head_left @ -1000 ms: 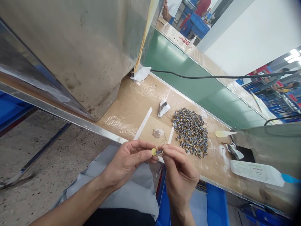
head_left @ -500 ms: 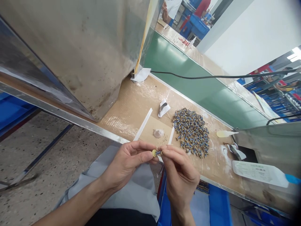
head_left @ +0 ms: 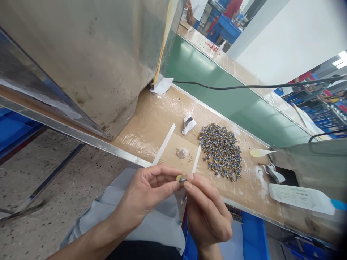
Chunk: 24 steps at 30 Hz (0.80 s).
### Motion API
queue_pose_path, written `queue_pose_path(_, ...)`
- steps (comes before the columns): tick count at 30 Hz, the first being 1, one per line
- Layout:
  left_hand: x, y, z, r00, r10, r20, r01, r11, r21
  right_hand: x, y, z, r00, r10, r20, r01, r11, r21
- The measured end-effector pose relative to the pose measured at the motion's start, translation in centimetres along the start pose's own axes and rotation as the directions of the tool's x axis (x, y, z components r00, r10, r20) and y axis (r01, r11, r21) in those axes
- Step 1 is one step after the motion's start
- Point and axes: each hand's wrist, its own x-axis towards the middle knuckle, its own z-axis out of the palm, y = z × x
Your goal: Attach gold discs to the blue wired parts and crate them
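My left hand [head_left: 151,191] and my right hand [head_left: 207,206] meet fingertip to fingertip just in front of the table's near edge. Between them is a small blue and gold piece [head_left: 181,179] with a yellow round part at its left end. Thumb and forefinger of the left hand pinch the yellow side, while the right fingertips close on the other end. Its exact kind is too small to make out. Beyond the hands lies a heap of similar blue and gold pieces [head_left: 221,151]. A clear small dish [head_left: 182,153] rests on a taped brown sheet [head_left: 169,148], with tiny grains beside it.
A large metal housing [head_left: 81,54] stands at left. White folded paper [head_left: 188,124] lies behind the dish. On the right are a small bottle with yellowish liquid [head_left: 258,153] and a white bottle with blue cap [head_left: 300,198]. Below the table sits a blue bin [head_left: 255,231]. A co-worker is far back.
My right hand has turned slightly, and its fingertips have moved closer to the left ones around the small piece. The piece has shifted a little lower. The table things stay put.
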Motion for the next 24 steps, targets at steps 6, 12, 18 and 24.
queue_pose_path(6,-0.2,-0.1,0.8,0.997,0.070,-0.044,-0.070,0.997,0.017,-1.3,0.1,0.0,0.991,-0.134,0.013,0.135,0.987,-0.087)
queue_pose_path(12,-0.5,-0.1,1.2,0.983,0.152,-0.102,-0.133,0.976,0.169,-2.1,-0.3,-0.6,0.992,-0.118,0.046,0.123,0.984,-0.131)
queue_pose_path(18,-0.9,-0.3,1.5,0.970,0.203,-0.134,-0.151,0.934,0.323,-2.4,-0.6,-0.8,0.992,-0.100,0.071,0.108,0.988,-0.114)
queue_pose_path(24,-1.0,-0.1,1.4,0.961,0.208,-0.181,-0.110,0.892,0.437,-2.3,-0.5,-0.4,0.996,-0.093,0.002,0.093,0.996,-0.004)
